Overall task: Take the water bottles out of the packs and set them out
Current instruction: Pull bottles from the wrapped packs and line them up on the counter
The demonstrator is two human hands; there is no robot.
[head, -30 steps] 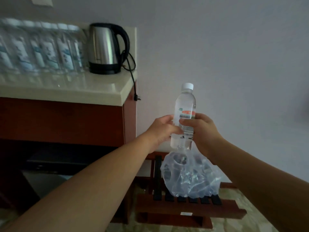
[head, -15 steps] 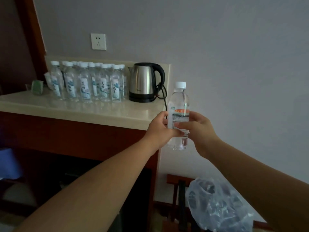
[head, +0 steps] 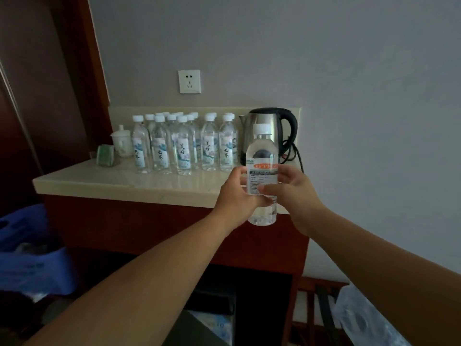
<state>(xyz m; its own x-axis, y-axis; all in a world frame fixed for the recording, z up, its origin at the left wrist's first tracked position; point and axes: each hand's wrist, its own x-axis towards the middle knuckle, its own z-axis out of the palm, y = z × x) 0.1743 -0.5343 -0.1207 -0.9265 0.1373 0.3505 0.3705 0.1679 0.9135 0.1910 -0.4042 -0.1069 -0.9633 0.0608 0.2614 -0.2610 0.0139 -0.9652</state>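
Both hands on one bottle (head: 262, 151). Left hand (head: 237, 196) wraps it from the left, and right hand (head: 294, 193) from the right with the thumb across the label. Fingers are curled round the middle and the cap is free. The bottle is upright in the air, just in front of the counter (head: 99, 181) at its right end, and lines up with the kettle (head: 272, 128) in this view.

Risks, my read:
- The set-out bottles (head: 183, 146) stand packed close in rows. Bump the front row while setting down and they likely topple like dominoes.
- The kettle's cord (head: 295, 151) lies looped on the right end of the counter. A bottle base set on it sits tilted and may fall off the edge.
- The open spot is between the rows and the front edge. Set it too far forward and it is easy to knock off.
- Two hands crowd the bottle, so letting go unevenly could tip it.
- Plastic wrap (head: 361, 318) sits low right, out of the way.

Writing:
- Held bottle: white label, orange band on top with pale lettering, small green mark at upper left, block of fine print below. All too small to read.
- Counter bottles: a different label, blue-white artwork with vertical brush-style Chinese characters, two per label. Two bottles possibly read 美好; not sure of the others.
- No brand visible on the kettle.
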